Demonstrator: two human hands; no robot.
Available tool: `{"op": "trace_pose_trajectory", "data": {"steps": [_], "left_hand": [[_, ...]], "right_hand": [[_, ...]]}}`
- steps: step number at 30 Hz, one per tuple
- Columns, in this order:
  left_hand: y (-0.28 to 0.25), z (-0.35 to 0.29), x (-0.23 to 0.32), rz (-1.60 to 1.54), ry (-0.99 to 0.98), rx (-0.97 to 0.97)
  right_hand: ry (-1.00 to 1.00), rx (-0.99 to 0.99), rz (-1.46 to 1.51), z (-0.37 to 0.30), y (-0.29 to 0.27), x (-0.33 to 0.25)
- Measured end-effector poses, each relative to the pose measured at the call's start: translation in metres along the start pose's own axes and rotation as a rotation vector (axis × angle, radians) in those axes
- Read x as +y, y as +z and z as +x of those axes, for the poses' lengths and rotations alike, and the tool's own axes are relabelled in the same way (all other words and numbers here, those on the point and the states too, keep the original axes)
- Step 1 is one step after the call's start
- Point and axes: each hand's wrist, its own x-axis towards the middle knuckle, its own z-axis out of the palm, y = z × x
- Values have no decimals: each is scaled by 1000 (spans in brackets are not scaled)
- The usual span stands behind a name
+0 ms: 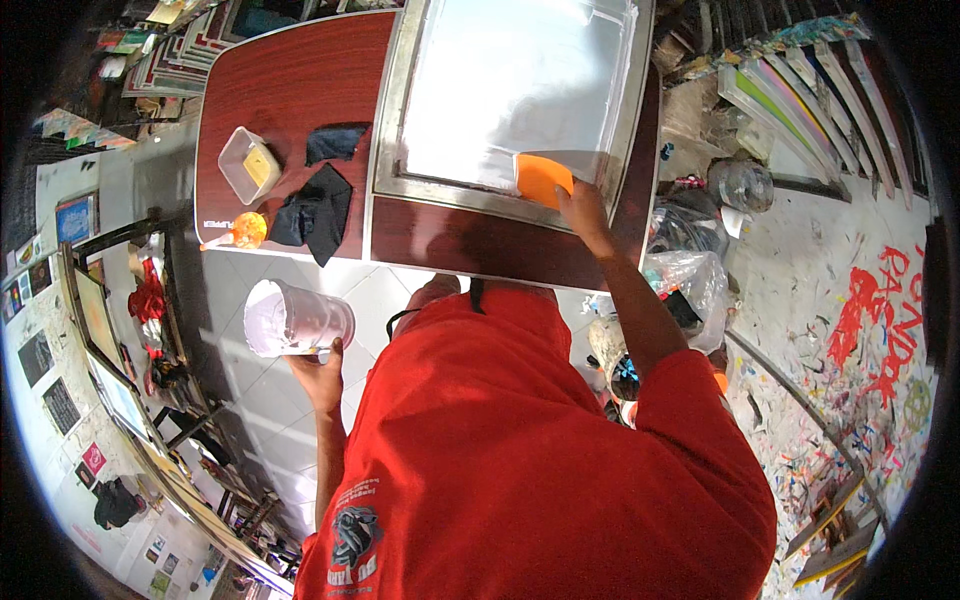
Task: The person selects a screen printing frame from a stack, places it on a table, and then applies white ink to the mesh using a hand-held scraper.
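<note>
My left hand (318, 378) is wrapped round the lower end of a whitish plastic tub (305, 318), held tilted on its side off the table's front edge. My right hand (585, 214) grips a flat orange scraper (543, 179) by its near right corner. This scraper rests over the near right part of a metal-framed printing screen (510, 85), whose pale mesh shines in the light. Under the screen is a dark red wooden table (290, 80). The fingertips of both hands are partly hidden.
On the table's left side are a small white tray (250, 165) with a yellowish piece inside, black cloths (315, 212) and an orange bottle (245, 231). Plastic bags (690, 290) lie right of the table. Framed screens (800, 120) stand at the far right; a wooden rack (130, 370) is at left.
</note>
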Motion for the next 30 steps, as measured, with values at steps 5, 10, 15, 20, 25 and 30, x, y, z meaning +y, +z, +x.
{"op": "trace_pose_trajectory", "data": {"steps": [5, 10, 15, 20, 25, 30], "left_hand": [[-10, -5, -10, -14, -19, 40], [-19, -5, -15, -25, -7, 73], [-26, -8, -12, -28, -18, 108], [-34, -6, -13, -43, -31, 113], [-44, -4, -20, -3, -38, 140], [-47, -3, -23, -10, -63, 157]], "right_hand": [[77, -50, -85, 9, 11, -44], [74, -74, -56, 19, 29, -75], [52, -106, -72, 35, 53, -98], [33, -37, -13, 44, 68, -126], [18, -56, -3, 57, 95, -144], [-6, -14, 115, 67, 124, -145]]}}
